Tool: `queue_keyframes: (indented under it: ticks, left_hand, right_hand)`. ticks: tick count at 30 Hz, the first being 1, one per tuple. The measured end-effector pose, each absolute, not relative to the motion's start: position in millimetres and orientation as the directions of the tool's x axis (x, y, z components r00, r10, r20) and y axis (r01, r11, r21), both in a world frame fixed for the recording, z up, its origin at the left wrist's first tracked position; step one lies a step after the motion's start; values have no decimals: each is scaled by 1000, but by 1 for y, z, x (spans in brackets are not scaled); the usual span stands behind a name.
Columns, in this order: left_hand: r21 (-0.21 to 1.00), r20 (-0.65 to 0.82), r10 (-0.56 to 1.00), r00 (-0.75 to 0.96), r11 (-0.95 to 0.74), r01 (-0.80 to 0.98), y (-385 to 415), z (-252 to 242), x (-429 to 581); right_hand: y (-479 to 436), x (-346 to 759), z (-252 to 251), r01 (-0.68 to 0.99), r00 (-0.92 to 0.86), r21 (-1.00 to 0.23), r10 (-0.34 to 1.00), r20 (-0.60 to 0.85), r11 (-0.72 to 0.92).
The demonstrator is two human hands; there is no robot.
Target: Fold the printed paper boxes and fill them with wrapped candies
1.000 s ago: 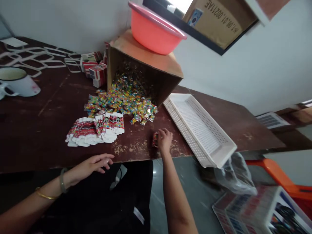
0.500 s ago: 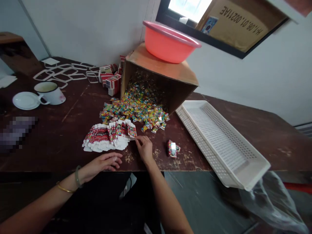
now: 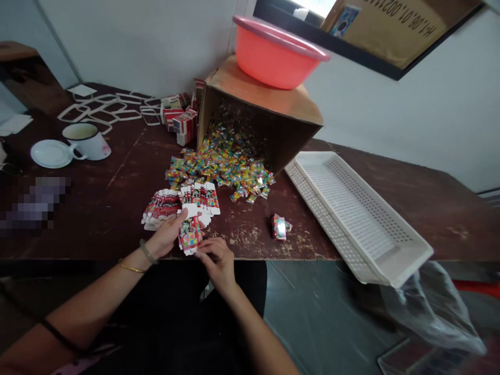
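Both my hands hold one flat printed carton blank at the near edge of the dark wooden table. My left hand grips its left side and my right hand pinches its lower right corner. Just behind lies a fanned stack of the same carton blanks. A pile of small colourful candy packets spills out of a cardboard box lying on its side. One small filled packet box sits alone to the right of my hands.
A pink plastic basin rests on the cardboard box. A white perforated tray overhangs the table's right front edge, above a clear plastic bag. A mug, a saucer, white paper frames and folded small boxes stand at the back left.
My right hand left the small box on the table, reached to the stack, and drew one carton blank toward the table edge. My left hand rose from the edge and took hold of it too.
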State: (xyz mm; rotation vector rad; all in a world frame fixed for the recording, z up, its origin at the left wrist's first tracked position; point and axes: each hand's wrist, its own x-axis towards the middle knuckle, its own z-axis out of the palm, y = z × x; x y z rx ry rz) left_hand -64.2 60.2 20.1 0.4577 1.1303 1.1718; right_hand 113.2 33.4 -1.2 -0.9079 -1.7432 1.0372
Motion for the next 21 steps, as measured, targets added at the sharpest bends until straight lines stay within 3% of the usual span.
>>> queue_keyframes:
  ticks: [3,6,9,14,17,19,21]
  left_hand:
    - [836,-387,913,-129,289,-467,79,42,-63]
    - [791,-344,938,-36,269,-549,98,56,-60]
    - [753,-323,946,4,260,-605,114,57,-59]
    - [901,-228,929,-292,87,-426,142,49,-82]
    - [934,-187,910,-369,49,-353,145,48,-94]
    - [953,-163,928,-336,60,-295,133,48,-89]
    - [953,-191,963,-191,135,-271,112,46,-73]
  right_hand:
    - [47,112,11,-25,-236,-984,956,177,176]
    - [58,108,18,-151,-180,-987,980,81,54]
    - [63,107,21,-175,-114,-981,988,100,79]
    - [69,122,14,-141,177,-982,980,96,122]
    - [75,134,9,-126,326,-985,943,68,115]
    - [75,132,7,-120,341,-986,938,66,113]
    - [72,122,7,-111,267,-984,958,108,142]
